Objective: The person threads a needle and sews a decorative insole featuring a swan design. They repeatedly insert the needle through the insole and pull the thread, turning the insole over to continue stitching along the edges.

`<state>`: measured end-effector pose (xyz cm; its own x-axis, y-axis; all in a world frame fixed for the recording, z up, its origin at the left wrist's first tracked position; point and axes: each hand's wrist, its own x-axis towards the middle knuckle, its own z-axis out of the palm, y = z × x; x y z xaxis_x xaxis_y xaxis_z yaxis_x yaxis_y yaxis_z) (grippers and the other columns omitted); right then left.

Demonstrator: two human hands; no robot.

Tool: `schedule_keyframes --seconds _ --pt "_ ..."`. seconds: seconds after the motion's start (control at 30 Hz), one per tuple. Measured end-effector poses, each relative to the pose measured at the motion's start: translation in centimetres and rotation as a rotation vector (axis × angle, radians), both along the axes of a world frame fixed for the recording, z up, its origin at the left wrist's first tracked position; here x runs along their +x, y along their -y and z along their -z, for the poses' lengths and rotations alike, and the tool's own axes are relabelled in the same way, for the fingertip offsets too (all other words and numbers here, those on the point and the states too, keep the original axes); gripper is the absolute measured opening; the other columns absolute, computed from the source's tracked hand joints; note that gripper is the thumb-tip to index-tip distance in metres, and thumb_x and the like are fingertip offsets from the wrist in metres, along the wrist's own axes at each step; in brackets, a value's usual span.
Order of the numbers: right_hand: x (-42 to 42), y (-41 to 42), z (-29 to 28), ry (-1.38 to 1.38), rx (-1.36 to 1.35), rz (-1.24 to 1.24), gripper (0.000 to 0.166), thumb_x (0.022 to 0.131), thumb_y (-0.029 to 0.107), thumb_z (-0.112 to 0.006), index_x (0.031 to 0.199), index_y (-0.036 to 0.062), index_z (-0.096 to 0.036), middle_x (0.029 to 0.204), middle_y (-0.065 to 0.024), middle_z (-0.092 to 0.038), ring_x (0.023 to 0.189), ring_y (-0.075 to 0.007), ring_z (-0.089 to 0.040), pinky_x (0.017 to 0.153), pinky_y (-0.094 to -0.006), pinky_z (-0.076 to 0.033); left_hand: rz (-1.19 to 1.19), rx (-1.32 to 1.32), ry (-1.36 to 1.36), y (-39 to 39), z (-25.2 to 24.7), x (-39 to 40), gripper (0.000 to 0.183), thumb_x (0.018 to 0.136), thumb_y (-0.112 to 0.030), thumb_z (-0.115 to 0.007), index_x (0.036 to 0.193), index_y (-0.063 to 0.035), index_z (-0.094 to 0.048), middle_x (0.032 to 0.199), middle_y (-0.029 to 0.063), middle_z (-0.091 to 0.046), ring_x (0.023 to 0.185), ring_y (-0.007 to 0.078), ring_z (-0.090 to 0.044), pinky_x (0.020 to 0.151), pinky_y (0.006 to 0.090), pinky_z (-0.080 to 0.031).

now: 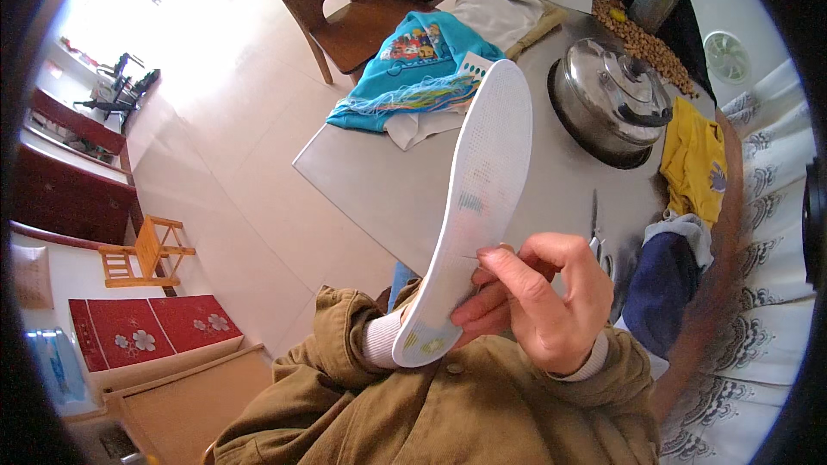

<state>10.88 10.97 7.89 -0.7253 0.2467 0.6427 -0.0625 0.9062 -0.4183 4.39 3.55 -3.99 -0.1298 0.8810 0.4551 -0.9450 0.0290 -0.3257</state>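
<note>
A white insole [491,135] stands tilted in front of me, its face covered in fine mesh dots. Dark green stitches [471,201] mark its middle, and yellow-green stitching [421,343] shows at the heel. My left hand [411,307] holds the insole from behind and is almost wholly hidden by it. Between thumb and forefinger, my right hand [559,300] pinches what looks like a thin needle [466,256] against the insole's right part. Any thread on it is too fine to make out.
On the grey table [381,174] lie a turquoise cloth [413,45] with embroidery threads [413,95], a lidded metal pot [607,97], scissors [601,248], a yellow garment [694,158], navy cloth [662,284] and a heap of peanuts [649,51]. Wooden chairs [352,19] stand beyond.
</note>
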Motion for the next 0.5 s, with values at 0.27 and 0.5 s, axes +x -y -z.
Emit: schedule_keyframes --seconds 0.27,0.5 --pt "0.4 -0.1 -0.8 0.032 0.109 0.018 0.036 0.062 -0.004 -0.068 0.095 0.0068 -0.061 0.078 -0.0045 -0.045 0.057 -0.0116 -0.054 0.044 -0.0209 -0.043 0.056 0.086 -0.133 0.2 -2.3 -1.6 0.035 0.079 -0.031 -0.062 0.093 -0.0035 -0.046 0.064 0.0097 -0.051 0.051 0.0183 -0.049 0.047 0.0219 -0.041" --pt "0.8 0.3 -0.9 0.06 0.068 0.049 0.034 0.061 0.007 -0.067 0.094 0.0084 -0.063 0.079 -0.0038 -0.048 0.062 -0.0141 -0.052 0.046 -0.0238 -0.043 0.065 -0.185 -0.237 1.1 -3.6 -1.5 0.024 0.087 -0.033 -0.047 0.082 -0.0103 -0.045 0.054 0.0043 -0.046 0.046 0.013 -0.041 0.043 0.0218 -0.031"
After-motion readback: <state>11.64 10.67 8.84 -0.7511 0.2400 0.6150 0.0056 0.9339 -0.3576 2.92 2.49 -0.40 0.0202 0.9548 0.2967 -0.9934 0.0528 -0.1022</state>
